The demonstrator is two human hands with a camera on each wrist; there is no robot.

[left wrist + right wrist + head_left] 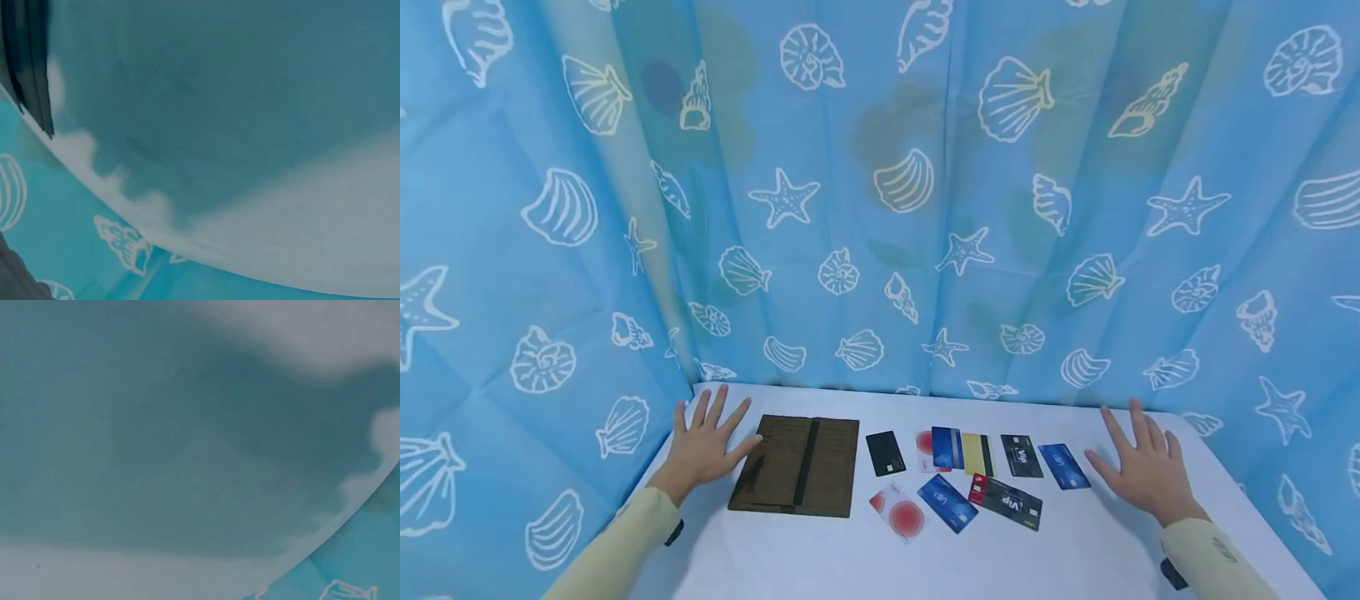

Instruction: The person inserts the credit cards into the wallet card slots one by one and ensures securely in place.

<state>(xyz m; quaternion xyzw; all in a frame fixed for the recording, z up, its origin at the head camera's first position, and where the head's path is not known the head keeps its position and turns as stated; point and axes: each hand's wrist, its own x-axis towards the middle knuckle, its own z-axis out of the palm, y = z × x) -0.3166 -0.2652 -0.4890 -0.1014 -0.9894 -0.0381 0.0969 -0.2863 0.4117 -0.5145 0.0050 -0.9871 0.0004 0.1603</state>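
The left hand (pixel 700 452) has its grip spread wide, with the thumb by the edge of a brown wallet (pixel 777 467). The wallet lies on the white surface (pixel 805 562) and has a black band (pixel 807 462) down it. The right hand (pixel 1152 477) has its grip spread too, near a blue card (pixel 1064 466). More cards (pixel 1006 502) lie between that one and the wallet. A blue curtain (pixel 880 117) with white shells hangs behind.
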